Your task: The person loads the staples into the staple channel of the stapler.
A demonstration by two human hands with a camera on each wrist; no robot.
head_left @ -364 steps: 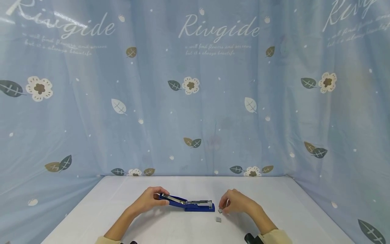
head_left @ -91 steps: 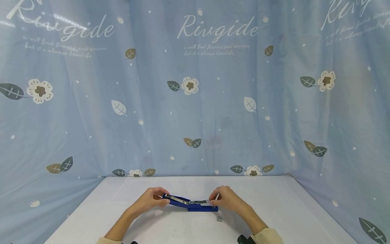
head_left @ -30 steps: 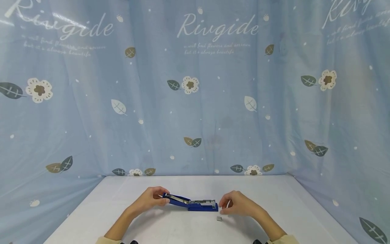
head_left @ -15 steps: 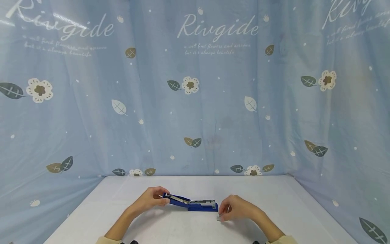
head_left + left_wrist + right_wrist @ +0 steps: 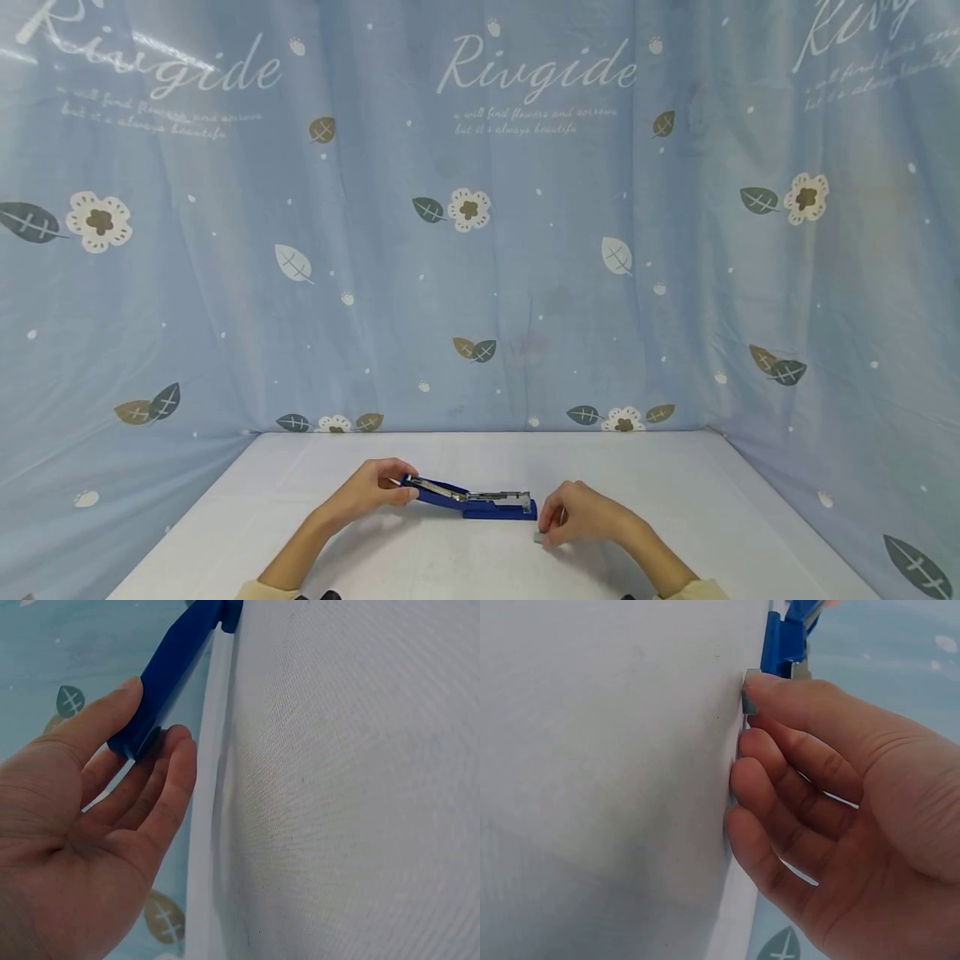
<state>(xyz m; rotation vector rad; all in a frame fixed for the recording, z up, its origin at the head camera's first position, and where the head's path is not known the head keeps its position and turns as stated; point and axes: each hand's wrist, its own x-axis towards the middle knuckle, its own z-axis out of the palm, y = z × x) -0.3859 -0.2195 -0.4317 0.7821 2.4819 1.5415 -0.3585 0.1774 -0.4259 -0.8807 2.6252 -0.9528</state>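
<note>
A blue stapler [image 5: 500, 513] lies opened out on the white table, its metal magazine uncovered. My left hand [image 5: 371, 487] holds the far end of its raised top arm between thumb and fingers. In the left wrist view, the thumb lies on the blue arm [image 5: 176, 664], with fingertips behind it. Just right of the stapler's front end, my right hand [image 5: 585, 512] pinches a small grey strip of staples [image 5: 538, 537] at the table surface. The right wrist view shows thumb and forefinger on the strip [image 5: 749, 706], other fingers loosely curled; the thumb covers part of it.
The white table [image 5: 450, 567] reaches back to a blue patterned curtain [image 5: 480, 267], which also hangs along both sides. Black straps with cameras show at the wrists near the lower edge of the head view.
Earlier, two grey staple strips were there; my right hand took one to the stapler's magazine and came back without it. Now it has lowered onto the other strip. The left hand keeps its hold.
</note>
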